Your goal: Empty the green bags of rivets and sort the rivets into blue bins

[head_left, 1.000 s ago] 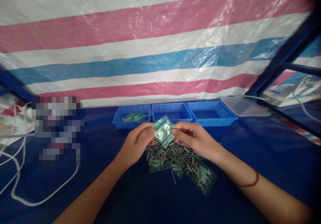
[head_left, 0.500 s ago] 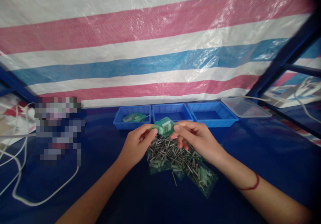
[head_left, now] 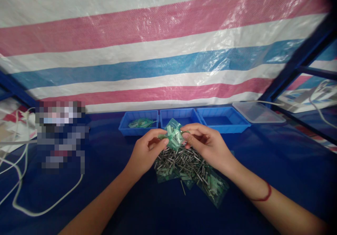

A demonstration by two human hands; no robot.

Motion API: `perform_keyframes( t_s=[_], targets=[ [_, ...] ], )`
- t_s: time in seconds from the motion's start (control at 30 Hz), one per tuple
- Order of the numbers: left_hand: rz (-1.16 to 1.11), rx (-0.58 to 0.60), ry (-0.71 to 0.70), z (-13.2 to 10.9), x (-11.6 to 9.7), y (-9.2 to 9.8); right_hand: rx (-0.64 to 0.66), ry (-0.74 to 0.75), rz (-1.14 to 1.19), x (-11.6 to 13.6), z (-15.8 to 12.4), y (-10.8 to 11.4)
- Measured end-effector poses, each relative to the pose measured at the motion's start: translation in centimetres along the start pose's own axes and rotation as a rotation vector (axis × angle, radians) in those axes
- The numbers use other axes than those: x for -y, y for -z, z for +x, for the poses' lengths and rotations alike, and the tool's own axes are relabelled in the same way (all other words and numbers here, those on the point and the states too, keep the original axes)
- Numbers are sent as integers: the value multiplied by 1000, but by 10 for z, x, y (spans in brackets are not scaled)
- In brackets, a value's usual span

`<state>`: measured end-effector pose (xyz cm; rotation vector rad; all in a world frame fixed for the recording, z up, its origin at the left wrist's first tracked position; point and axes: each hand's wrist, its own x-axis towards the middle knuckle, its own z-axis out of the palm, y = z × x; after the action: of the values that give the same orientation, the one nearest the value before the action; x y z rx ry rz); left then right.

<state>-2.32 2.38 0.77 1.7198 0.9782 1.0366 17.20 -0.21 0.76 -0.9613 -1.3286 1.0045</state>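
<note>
A small clear green plastic bag (head_left: 173, 135) with pale, short pieces in it is stretched between my two hands. My left hand (head_left: 147, 150) pinches its left edge between thumb and forefinger. On the other side, my right hand (head_left: 206, 143) pinches the right edge, its thumb toward me. Just below the bag lies a heap of thin metal pins or screws (head_left: 184, 161); their exact kind is too small to tell. More green bags (head_left: 214, 189) with pale pieces lie under and at the near side of the heap. One loose metal pin (head_left: 183, 187) rests in front.
Three blue bins stand in a row behind my hands; the left bin (head_left: 125, 128) holds several green bags. Beside the right bin (head_left: 226, 128) lies a translucent lid (head_left: 259, 113). White cables (head_left: 28, 212) loop at the left. A striped sheet (head_left: 158, 66) hangs behind the blue table (head_left: 126, 207).
The green bag has turned and bulged between my fingers, now standing more upright with its corners up and down. Both hands stay in nearly the same place.
</note>
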Motion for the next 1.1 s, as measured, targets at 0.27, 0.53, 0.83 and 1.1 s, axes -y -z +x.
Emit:
perform_keyframes(
  t_s=[0.27, 0.53, 0.83, 1.1],
  targets=[
    [252, -154, -113, 9, 0, 13, -9, -7, -151, 1, 0, 2],
    [807, -360, -65, 43, 17, 76, -85, 83, -304, 9, 5, 12],
    [1018, -450, -132, 36, 6, 81, -14, 219, -691, 11, -6, 9],
    [883, -276, -115, 27, -4, 71, 484, 658, -1010, 11, -28, -30]
  ],
)
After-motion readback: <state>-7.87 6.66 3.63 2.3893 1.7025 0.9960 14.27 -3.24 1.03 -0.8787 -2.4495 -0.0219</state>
